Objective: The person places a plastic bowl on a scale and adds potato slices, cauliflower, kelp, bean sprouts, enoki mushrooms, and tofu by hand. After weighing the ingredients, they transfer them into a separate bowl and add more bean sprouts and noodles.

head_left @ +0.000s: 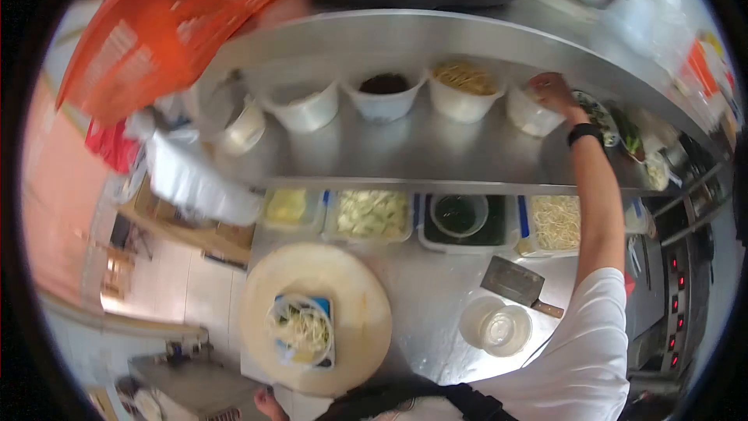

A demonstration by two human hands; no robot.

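My right hand (552, 92), with a black band at its wrist, reaches into the rightmost white tub (531, 118) on the steel shelf; its fingertips are hidden inside. To its left, another white tub (463, 101) holds yellowish strips. Low at the front edge, my left hand (269, 404) hangs beside the round chopping board (362, 320), small and partly out of view. On that board a clear bowl (302, 331) of pale strands and greens rests on a blue-edged flat base (328, 313).
Below the shelf stand containers of chopped pale vegetable (372, 214), bean sprouts (556, 222) and dark green contents (487, 234). A cleaver (512, 281) lies near clear round tubs (502, 331). An orange basket (156, 39) overhangs the upper left. A plate of greens (598, 118) sits right of my wrist.
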